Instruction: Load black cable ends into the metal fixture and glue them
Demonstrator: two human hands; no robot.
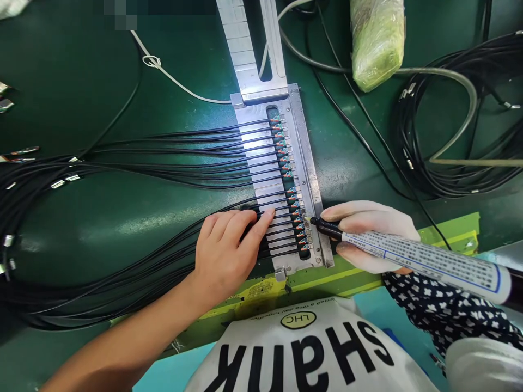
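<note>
A metal fixture [265,190] lies on the table, its hinged slotted lid [245,60] raised at the far end. Black cables [196,147] enter from the left, side by side, each ending in a small connector with green and orange wires [302,226] over the slot. My bare left hand [226,242] is closed at the lower cables, its thumb resting on them at the plate; the other fingertips are partly hidden. In a white glove, my right hand [368,226] grips a white marker pen [425,261], whose black tip points at the lower connectors, close to or touching one.
Coiled black cables [412,174] lie on the right, and a looped bundle [24,179] on the left. A plastic-wrapped green block [378,43] sits at the back. A grey cord [469,92] crosses the right side. Yellow-green tape [351,280] runs along the front edge.
</note>
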